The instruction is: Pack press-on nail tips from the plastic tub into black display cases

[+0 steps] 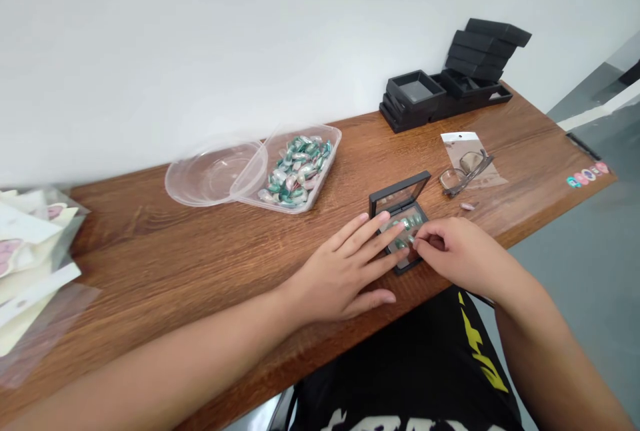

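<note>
A small black display case (400, 192) stands on the table with its framed lid raised. Rows of shiny green press-on nails (413, 220) lie inside it. My left hand (350, 264) is flat with fingers spread, its fingertips resting over the case's left side and hiding part of it. From the right, my right hand (457, 251) reaches to the case's edge, thumb and forefinger pinched on a small pale press-on nail (411, 239) at the case's surface. A transparent tub (327, 181) to the left of the case holds many loose green and pink nails.
A round transparent lid (200, 174) lies beside the tub. Black cases (415, 94) are stacked against the wall. Eyeglasses (465, 174) rest on a plastic sleeve (487, 168), near a loose pink nail (468, 206). Packaged cards (25, 271) lie far left; round stickers (589, 175) are at the right edge.
</note>
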A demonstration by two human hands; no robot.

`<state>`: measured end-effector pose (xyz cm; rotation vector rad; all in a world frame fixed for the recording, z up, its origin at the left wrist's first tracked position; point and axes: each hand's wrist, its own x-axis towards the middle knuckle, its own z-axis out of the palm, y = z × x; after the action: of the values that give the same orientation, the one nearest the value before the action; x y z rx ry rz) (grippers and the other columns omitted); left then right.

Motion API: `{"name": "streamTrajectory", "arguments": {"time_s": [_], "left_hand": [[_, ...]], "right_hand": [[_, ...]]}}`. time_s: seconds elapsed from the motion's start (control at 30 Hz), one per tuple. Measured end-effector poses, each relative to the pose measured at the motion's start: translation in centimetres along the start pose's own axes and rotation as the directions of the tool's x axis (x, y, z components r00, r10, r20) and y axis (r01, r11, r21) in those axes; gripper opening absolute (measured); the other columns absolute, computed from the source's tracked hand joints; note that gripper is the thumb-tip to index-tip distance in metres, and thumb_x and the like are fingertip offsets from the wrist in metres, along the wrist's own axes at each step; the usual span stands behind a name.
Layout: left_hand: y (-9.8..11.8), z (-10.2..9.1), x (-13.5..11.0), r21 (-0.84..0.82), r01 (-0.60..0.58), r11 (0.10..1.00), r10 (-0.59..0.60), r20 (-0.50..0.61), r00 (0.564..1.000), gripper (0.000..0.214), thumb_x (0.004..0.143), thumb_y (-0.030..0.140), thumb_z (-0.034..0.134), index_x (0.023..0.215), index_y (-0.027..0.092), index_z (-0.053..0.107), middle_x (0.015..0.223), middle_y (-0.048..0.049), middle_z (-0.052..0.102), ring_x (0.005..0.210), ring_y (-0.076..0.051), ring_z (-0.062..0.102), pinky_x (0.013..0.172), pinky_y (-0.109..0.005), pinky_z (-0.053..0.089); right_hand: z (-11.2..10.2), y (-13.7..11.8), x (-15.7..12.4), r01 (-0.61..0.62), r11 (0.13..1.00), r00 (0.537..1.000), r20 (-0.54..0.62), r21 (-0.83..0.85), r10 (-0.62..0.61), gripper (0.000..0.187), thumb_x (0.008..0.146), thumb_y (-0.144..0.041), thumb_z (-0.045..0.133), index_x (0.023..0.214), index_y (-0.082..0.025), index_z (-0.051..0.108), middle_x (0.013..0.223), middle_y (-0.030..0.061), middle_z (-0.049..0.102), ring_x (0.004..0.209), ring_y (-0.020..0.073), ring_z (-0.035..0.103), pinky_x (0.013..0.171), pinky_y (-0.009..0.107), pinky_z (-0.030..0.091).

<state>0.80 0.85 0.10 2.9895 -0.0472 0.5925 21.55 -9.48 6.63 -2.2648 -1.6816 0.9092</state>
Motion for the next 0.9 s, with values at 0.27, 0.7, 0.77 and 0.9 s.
{"name": "streamTrajectory", "arguments": {"time_s": [0.27, 0.7, 0.77, 0.9], "left_hand": [[-0.3, -0.2, 0.0, 0.005, -0.021, 1.0, 0.02, 0.026, 0.999, 0.067, 0.104, 0.063, 0.029, 0.146, 0.016, 0.051, 0.156, -0.0118, 0.046, 0.152, -0.033, 0.026, 0.124, -0.048, 0.019], [-0.3, -0.4, 0.0, -0.003, 0.0, 1.0, 0.001, 0.055, 0.998, 0.069, 0.105, 0.063, 0.028, 0.151, 0.016, 0.047, 0.16, -0.0111, 0.041, 0.154, -0.033, 0.024, 0.125, -0.047, 0.019], [-0.2, -0.3, 0.0, -0.008, 0.005, 1.0, -0.005, 0.041, 0.999, 0.068, 0.105, 0.062, 0.028, 0.15, 0.015, 0.047, 0.16, -0.0115, 0.041, 0.153, -0.033, 0.024, 0.125, -0.047, 0.018], [-0.1, -0.3, 0.0, -0.017, 0.007, 1.0, -0.007, 0.02, 1.0, 0.067, 0.105, 0.061, 0.029, 0.148, 0.014, 0.049, 0.159, -0.012, 0.042, 0.153, -0.033, 0.025, 0.125, -0.046, 0.017]], "right_hand": [[-0.2, -0.1, 0.8, -0.014, 0.993, 0.998, 0.057, -0.114, 0.02, 0.032, 0.089, -0.026, 0.054, 0.058, -0.02, 0.054, 0.059, 0.0, 0.059, 0.054, 0.0124, 0.048, 0.054, 0.028, 0.027], [-0.2, 1.6, -0.6, 0.185, 0.982, 0.981, -0.048, -0.046, -0.187, 0.006, 0.088, -0.028, 0.061, 0.089, -0.023, 0.063, 0.063, -0.0063, 0.049, 0.056, 0.011, 0.046, 0.056, 0.024, 0.031], [0.0, 2.2, -0.7, 0.263, 0.964, 0.962, -0.074, -0.032, -0.265, 0.007, 0.09, -0.027, 0.06, 0.091, -0.023, 0.065, 0.064, -0.0062, 0.049, 0.057, 0.0105, 0.047, 0.057, 0.024, 0.032], [0.1, 3.4, -1.0, 0.363, 0.931, 0.922, -0.156, 0.034, -0.354, 0.01, 0.093, -0.027, 0.061, 0.092, -0.022, 0.069, 0.062, -0.0064, 0.046, 0.055, 0.0096, 0.045, 0.056, 0.023, 0.033]]}}
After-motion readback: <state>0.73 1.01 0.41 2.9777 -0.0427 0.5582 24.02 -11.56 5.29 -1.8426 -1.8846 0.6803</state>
